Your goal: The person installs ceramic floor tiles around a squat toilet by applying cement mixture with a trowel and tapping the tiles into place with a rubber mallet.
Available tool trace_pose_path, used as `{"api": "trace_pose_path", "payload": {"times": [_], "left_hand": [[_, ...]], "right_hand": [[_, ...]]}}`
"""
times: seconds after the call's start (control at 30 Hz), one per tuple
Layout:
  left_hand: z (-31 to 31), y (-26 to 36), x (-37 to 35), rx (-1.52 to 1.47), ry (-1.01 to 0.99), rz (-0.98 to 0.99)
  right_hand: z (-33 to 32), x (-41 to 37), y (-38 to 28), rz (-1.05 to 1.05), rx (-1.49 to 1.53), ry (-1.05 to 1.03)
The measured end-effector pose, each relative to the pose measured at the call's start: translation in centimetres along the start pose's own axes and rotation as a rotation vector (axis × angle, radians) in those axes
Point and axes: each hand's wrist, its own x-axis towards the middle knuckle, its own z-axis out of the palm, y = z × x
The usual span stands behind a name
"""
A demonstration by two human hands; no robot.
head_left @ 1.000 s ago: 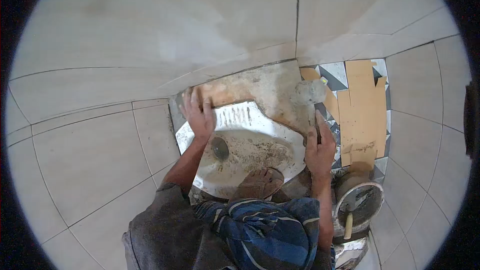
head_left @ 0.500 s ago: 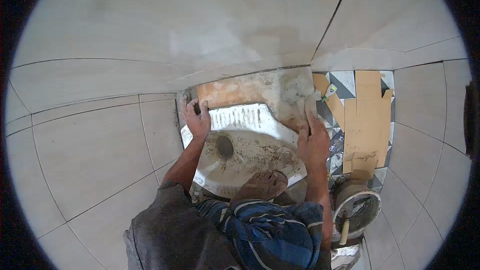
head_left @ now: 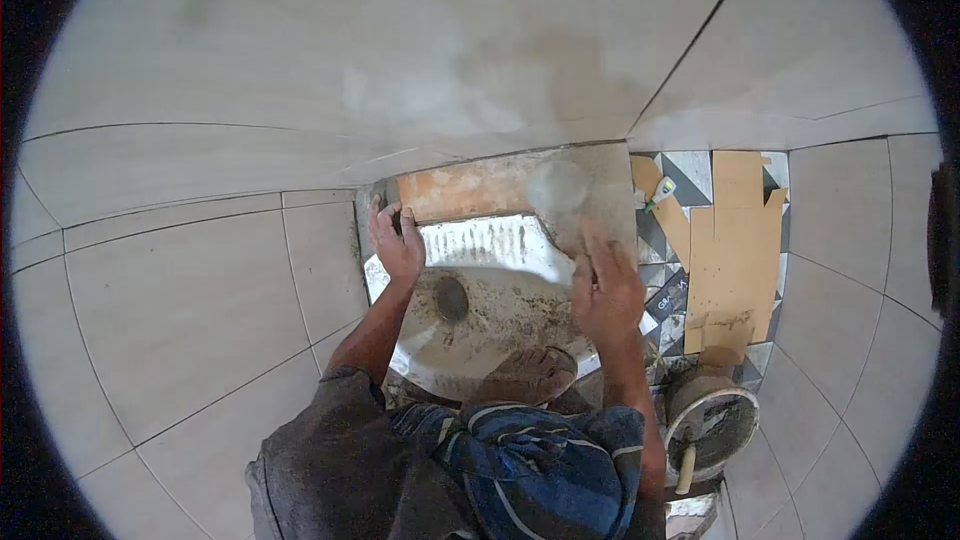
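An orange-and-grey tile piece lies along the wall behind a dirty squat toilet pan. My left hand has its fingers apart, with the fingertips at the left end of this piece. Beyond my right hand is a pale round blur, which looks like the head of a tool over the tile's grey right part. The fingers of my right hand are closed round what seems to be its handle, mostly hidden.
Cardboard covers part of the patterned floor at the right. A small white-and-green bottle lies beside it. Nearer stands a bucket of grey mix with a wooden-handled tool. My foot is by the pan.
My right hand and the pale blur have moved left over the tile. My left hand stays at the tile's left end. The view has shifted slightly.
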Motion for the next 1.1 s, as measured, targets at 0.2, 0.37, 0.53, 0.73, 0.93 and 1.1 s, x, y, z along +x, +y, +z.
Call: {"api": "trace_pose_path", "payload": {"times": [0.2,0.37,0.53,0.73,0.93,1.1], "left_hand": [[-0.2,0.5,0.1,0.042,0.019,0.025],[-0.1,0.4,0.1,0.05,0.019,-0.002],[0.0,0.3,-0.2,0.035,0.032,0.02],[0.0,0.0,-0.4,0.018,0.018,0.022],[-0.4,0.4,-0.1,0.094,-0.042,0.037],[-0.3,0.4,0.1,0.1,-0.043,0.054]], "right_hand": [[5.7,3.2,-1.6,-0.25,0.009,-0.066],[9.7,3.8,-2.4,-0.198,-0.153,-0.194],[10.0,3.4,-2.4,-0.191,-0.103,-0.152],[9.7,3.0,-3.1,-0.12,-0.11,-0.181],[10.7,2.8,-3.2,-0.139,-0.03,-0.148],[10.7,2.4,-3.4,-0.223,0.054,-0.098]]}}
